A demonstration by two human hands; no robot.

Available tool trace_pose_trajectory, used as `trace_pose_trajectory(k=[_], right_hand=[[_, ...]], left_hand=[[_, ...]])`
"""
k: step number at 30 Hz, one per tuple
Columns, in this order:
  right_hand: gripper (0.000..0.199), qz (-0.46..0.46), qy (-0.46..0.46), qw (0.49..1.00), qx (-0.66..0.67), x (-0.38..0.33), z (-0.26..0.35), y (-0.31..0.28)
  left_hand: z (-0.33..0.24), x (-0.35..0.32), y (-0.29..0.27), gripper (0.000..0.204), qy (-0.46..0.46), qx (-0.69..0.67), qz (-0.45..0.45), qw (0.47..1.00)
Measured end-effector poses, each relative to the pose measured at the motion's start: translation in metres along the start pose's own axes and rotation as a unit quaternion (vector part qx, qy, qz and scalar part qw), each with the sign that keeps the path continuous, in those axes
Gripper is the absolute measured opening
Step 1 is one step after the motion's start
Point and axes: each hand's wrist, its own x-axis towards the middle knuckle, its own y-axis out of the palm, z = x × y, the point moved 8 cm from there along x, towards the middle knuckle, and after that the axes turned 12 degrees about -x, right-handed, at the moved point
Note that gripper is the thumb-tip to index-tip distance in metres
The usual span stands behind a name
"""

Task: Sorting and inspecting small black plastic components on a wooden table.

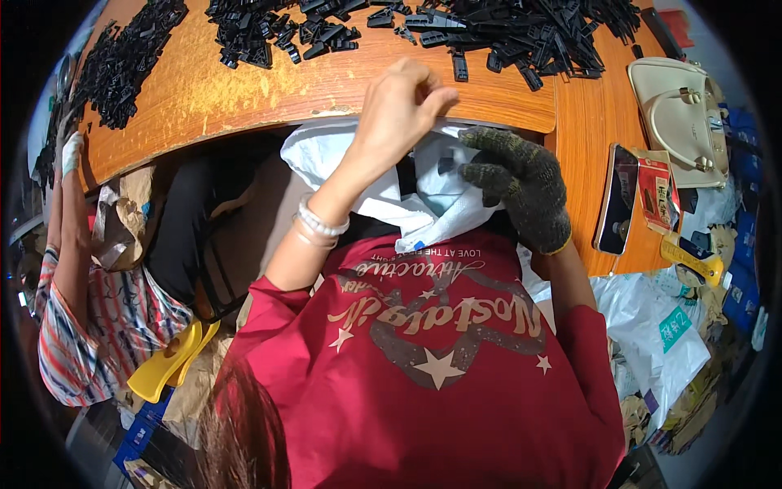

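My bare left hand (401, 110), with bracelets at the wrist, is raised over the near edge of the table. Its fingers are curled in, and whatever they may hold is hidden. On my right hand (525, 183) is a dark knitted glove; its fingers are apart and point toward the middle. Just beside those fingertips is a small black plastic piece (445, 165), apparently apart from them. Under both hands a white plastic bag (322, 151) lies gaping across my lap, against the table edge.
Black plastic parts (538, 37) lie heaped along the far side of the wooden table (244, 98). To the right are a phone (617, 200), a red packet (658, 191) and a cream handbag (680, 114). A person in a striped top (106, 326) sits at the left.
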Motion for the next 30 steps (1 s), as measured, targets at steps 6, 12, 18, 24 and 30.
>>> trace_pose_trajectory(k=[6,12,18,24,30], right_hand=[[0.024,-0.042,-0.067,0.995,-0.063,0.005,0.000,-0.010],[0.033,0.037,-0.047,0.995,-0.080,0.020,-0.018,-0.006],[0.033,-0.160,-0.340,0.891,-0.254,0.029,0.011,-0.008],[0.037,-0.143,-0.104,0.983,-0.048,0.034,-0.013,-0.025],[0.034,-0.235,-0.367,0.756,-0.489,0.014,0.013,-0.029]], left_hand=[[-0.020,0.024,0.019,0.040,0.096,0.275,-0.017,0.957],[0.005,-0.003,0.004,0.031,-0.137,0.008,0.051,0.989],[-0.018,-0.006,0.014,0.015,-0.078,0.007,0.136,0.988],[-0.024,0.039,-0.020,0.013,0.223,0.297,-0.009,0.929],[-0.023,0.029,-0.004,0.008,0.259,0.280,0.138,0.914]])
